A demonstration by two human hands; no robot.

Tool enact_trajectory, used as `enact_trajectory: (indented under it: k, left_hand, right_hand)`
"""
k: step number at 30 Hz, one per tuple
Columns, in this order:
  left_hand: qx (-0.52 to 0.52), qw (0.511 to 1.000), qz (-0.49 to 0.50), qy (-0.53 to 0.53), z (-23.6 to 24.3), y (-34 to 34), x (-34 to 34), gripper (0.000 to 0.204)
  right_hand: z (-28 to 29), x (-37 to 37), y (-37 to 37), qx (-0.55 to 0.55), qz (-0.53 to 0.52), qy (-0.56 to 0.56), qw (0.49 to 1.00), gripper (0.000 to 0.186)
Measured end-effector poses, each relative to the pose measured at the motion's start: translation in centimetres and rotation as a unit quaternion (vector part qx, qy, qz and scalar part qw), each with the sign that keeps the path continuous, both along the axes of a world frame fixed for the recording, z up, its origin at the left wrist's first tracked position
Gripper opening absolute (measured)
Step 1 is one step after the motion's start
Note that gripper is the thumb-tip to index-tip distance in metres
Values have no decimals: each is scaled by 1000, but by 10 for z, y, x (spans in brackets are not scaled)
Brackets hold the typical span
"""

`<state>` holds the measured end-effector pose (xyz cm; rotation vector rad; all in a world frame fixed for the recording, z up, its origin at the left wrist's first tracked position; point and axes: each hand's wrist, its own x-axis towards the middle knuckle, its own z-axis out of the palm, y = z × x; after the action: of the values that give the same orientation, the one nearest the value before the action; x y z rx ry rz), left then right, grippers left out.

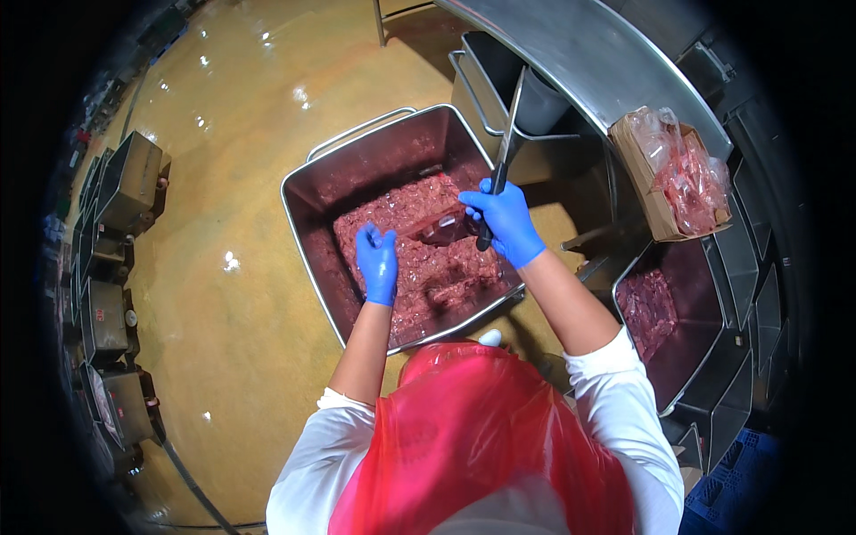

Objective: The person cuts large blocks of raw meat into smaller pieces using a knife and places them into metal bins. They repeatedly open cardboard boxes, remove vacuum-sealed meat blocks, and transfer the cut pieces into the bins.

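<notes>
My right hand [510, 221], in a blue glove, is closed around the black handle of a long knife [513, 116]. Its blade points up and away from me, past the rim of a deep metal meat bin [314, 283]. Ground red meat [401, 201] covers the bottom of this bin. Over the meat, my left hand [378, 266], also gloved in blue, has its fingers curled in; whatever they may hold is too small to make out. Between both hands is a dark, shiny patch [441, 230] with a small whitish piece on it, perhaps clear plastic film.
On the right, an open cardboard box [655, 201] holds clear plastic bags, above a second bin [687, 330] with red meat. A grey metal bin [486, 76] stands behind, beside a curved steel surface [588, 45]. Several metal bins [129, 187] line the left of the yellowish wet floor.
</notes>
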<state>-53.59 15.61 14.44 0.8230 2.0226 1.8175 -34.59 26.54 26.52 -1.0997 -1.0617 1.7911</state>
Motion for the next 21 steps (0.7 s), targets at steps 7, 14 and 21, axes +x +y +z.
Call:
enact_trajectory:
  k: [7,14,21]
  left_hand:
    - [13,902,-407,145,113,60,4,37]
    - [-17,927,-370,53,90,98,-17,15]
    - [2,939,-344,-11,55,115,-25,15]
  right_hand:
    - [27,-33,3,106,33,-100,989,30]
    - [18,43,12,109,-89,-6,990,24]
    - [-124,213,-132,-38,-270,-191,943,29]
